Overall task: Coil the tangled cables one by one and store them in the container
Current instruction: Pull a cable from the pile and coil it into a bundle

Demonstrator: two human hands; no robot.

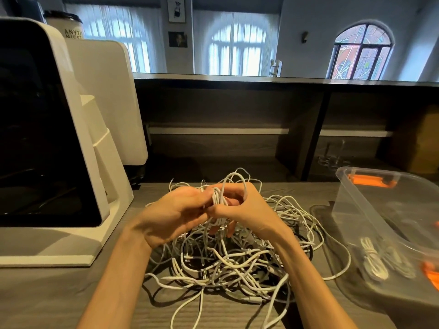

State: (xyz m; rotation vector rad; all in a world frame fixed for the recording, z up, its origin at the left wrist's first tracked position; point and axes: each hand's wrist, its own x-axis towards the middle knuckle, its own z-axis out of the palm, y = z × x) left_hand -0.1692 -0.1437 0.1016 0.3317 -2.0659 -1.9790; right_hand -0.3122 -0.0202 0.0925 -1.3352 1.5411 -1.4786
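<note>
- White cable loops (217,198), a small bundle partly wound, are held up between both hands just above the tangled pile (228,252), likely so the free end can feed out of the tangle as it is coiled.
- Left hand (175,210) has its fingers curled round the bundle, steadying it; right hand (242,205) pinches a strand at the top, fingers bent close, seemingly guiding the next turn.
- Clear plastic container (356,210) with orange latches sits near on the right, within easy reach; two coiled cables (375,260) already lie inside it.
- Grey wood-grain desk (71,293) carries everything.
- White machine with a dark window (47,138) stands at the left edge.
- Beyond, a dark shelf unit (237,110), then pale walls with arched windows (237,51), one of coloured glass.
</note>
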